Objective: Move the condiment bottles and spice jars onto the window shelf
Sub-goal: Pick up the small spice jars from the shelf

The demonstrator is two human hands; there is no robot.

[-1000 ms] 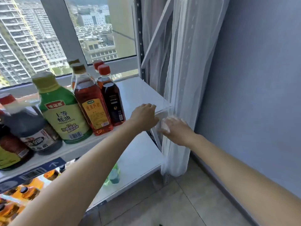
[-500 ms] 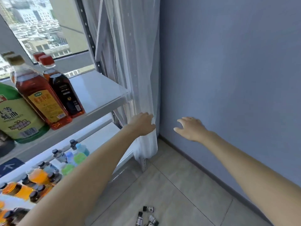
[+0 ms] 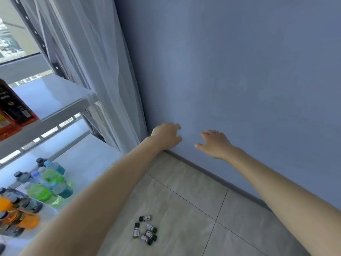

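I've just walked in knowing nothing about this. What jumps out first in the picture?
Two bare arms stretch forward, the left hand and right hand both empty in front of a blue wall. Below them, a cluster of small dark-capped spice jars lies scattered on the tiled floor. At left, bright green and orange drink bottles crowd the lower shelf beside a sheer curtain.

- A plain blue-grey wall [image 3: 230, 71] fills the right and upper part of the view.
- A dark skirting [image 3: 217, 177] runs along its foot.
- The floor [image 3: 184, 209] has large beige tiles with thin dark joints.
- A sheer white curtain [image 3: 96, 71] hangs in the corner, down to the floor.
- Beside it stands a metal rack with a perforated upright [image 3: 35, 32] and pale shelves [image 3: 49, 97].
- A window [image 3: 11, 41] at upper left lets in bright daylight; buildings show outside.
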